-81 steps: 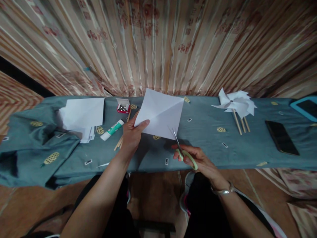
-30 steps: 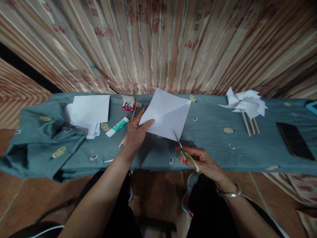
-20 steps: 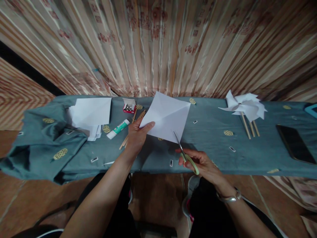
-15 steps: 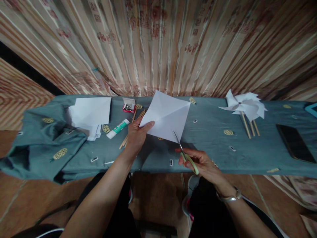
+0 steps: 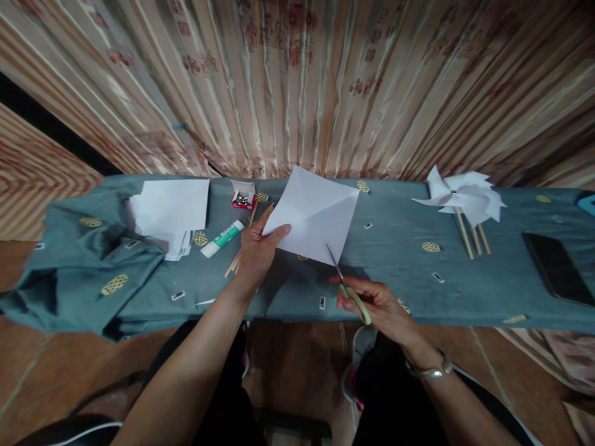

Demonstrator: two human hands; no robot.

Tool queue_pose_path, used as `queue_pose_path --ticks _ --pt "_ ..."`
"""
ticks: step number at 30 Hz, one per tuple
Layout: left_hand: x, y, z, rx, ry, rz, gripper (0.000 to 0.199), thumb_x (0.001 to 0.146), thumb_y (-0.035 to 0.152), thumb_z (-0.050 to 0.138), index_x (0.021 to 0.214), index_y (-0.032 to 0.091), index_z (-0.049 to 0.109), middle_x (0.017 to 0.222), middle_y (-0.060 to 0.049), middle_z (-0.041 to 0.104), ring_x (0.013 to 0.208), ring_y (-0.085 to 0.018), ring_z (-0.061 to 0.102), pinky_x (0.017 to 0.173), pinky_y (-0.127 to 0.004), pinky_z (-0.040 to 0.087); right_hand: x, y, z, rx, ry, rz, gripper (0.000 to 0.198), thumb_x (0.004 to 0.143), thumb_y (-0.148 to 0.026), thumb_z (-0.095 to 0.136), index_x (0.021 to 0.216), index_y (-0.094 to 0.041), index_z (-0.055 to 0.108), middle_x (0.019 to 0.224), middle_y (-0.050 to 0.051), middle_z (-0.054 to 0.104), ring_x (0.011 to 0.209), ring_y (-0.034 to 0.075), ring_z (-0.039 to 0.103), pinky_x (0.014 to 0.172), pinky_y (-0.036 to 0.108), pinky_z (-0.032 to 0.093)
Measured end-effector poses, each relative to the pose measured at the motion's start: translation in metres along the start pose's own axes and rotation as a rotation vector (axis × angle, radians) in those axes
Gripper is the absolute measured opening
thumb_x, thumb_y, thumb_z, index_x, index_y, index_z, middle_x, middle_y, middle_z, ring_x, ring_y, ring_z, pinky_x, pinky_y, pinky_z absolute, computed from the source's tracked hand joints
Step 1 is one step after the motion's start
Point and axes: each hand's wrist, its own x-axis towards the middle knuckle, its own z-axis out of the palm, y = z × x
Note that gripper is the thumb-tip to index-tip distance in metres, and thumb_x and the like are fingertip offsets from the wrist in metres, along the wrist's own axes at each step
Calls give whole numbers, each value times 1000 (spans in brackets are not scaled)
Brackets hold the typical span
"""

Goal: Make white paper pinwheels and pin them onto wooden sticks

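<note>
My left hand (image 5: 257, 251) pinches a square sheet of white paper (image 5: 316, 207) by its left corner, thumb on top and the other fingers underneath. The sheet reaches away to the right of that hand, crossed by faint diagonal creases, and its near edge throws a shadow on the cloth-covered surface (image 5: 395, 217).

My right hand (image 5: 374, 303) is curled around the pale green handles of the scissors (image 5: 357, 301), below the sheet's near right corner. A blade points up and left from that hand and lies over the paper by this corner; I cannot tell how far apart the blades stand.

Partly hidden behind my left hand are some thin wooden sticks (image 5: 232, 265). Just left of that hand lies a white and green glue stick (image 5: 222, 238), and beyond it an open red and white box (image 5: 248, 203) with small shiny metal pieces inside. Farther left is a pile of white paper sheets (image 5: 175, 204).

Well beyond my right hand, to its right, white paper pinwheels (image 5: 467, 192) lie overlapping on their sticks, with a dark phone (image 5: 558, 267) nearer to me.
</note>
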Motion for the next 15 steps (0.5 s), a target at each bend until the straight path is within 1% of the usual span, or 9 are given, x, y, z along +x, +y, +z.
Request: queue_pose_path --ticks 3,9,15 --pt "0 0 0 -1 3 6 30 68 26 81 97 18 75 90 -5 76 77 -23 71 78 -39 58 1 2 0 10 7 7 52 67 -50 83 108 -21 75 70 -1 63 62 9 50 57 22 42" --pt "1 0 0 7 3 17 31 68 25 81 98 21 76 91 -4 77 80 -24 72 79 -39 59 1 1 2 50 10 27 51 64 -50 85 105 -22 76 67 -3 61 59 8 48 54 20 40" --pt "1 0 -1 37 8 17 32 69 27 80 99 18 75 88 -5 76 78 -24 72 77 -40 58 1 1 2 59 6 30 50 64 -50 85 104 -21 76 63 -4 57 58 7 46 54 20 39"
